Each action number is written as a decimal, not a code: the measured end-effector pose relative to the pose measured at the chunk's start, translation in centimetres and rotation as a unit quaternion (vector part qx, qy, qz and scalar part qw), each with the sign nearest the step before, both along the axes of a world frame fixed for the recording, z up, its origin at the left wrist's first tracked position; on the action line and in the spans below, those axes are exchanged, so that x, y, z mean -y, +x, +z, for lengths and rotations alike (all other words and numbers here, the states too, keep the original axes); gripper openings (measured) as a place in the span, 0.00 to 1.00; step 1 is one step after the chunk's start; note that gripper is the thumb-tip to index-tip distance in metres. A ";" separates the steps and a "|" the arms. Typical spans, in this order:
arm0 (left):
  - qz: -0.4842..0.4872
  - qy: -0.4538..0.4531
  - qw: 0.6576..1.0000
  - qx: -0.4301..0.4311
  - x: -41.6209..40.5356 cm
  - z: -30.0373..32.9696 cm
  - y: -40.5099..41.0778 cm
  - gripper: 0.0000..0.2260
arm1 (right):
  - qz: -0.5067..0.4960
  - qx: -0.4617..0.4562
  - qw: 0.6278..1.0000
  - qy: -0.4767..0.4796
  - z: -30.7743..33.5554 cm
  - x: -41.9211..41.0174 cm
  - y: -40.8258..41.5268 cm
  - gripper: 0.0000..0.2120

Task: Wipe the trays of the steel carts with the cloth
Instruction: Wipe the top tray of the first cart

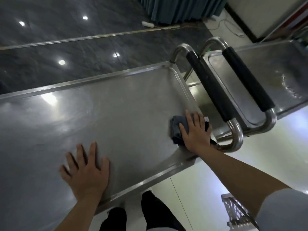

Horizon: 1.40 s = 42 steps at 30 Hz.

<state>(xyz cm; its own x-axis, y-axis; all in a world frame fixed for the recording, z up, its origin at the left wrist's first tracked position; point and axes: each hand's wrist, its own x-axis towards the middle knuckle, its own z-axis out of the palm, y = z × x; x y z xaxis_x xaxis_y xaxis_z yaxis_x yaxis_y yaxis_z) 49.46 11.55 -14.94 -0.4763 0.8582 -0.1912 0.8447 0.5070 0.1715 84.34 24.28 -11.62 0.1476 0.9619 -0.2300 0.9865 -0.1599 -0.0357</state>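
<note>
Fingers (189,115) spread flat, the right hand (195,132) presses a dark cloth (176,129) into the steel tray's (116,100) right corner; left hand (85,170) rests splayed nearby.

Both forearms were bare. The right arm wore a short, light grey-blue sleeve (283,212) ending above the elbow. Dark black trousers (155,212) covered the legs. Left hand (85,172) and right hand (194,130) were ungloved.

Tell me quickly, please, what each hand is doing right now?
Left hand: open, flat on the cart tray.
Right hand: open, pressing the grey cloth.
</note>
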 end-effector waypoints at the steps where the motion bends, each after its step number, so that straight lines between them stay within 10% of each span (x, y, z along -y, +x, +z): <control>1: -0.001 -0.002 1.000 0.001 0.1 0.0 0.0 0.29 | -0.005 0.006 1.000 -0.005 0.1 1.6 0.2 0.32; 19: -0.045 -0.079 0.989 0.118 -0.2 2.7 -1.5 0.30 | 0.064 -0.036 0.993 -0.090 0.9 15.7 -18.3 0.33; 26: -0.121 -0.099 0.960 0.233 0.5 5.1 -5.9 0.26 | 0.150 -0.100 0.974 -0.138 3.6 16.7 -15.8 0.52; 37: 0.003 0.035 0.866 0.499 8.6 8.6 -7.2 0.12 | 0.201 -0.028 0.979 0.005 2.7 20.5 -15.9 0.24; 42: 0.039 0.019 0.810 0.585 9.1 10.8 -6.4 0.08 | 0.026 -0.316 0.946 -0.073 8.1 19.9 -17.4 0.14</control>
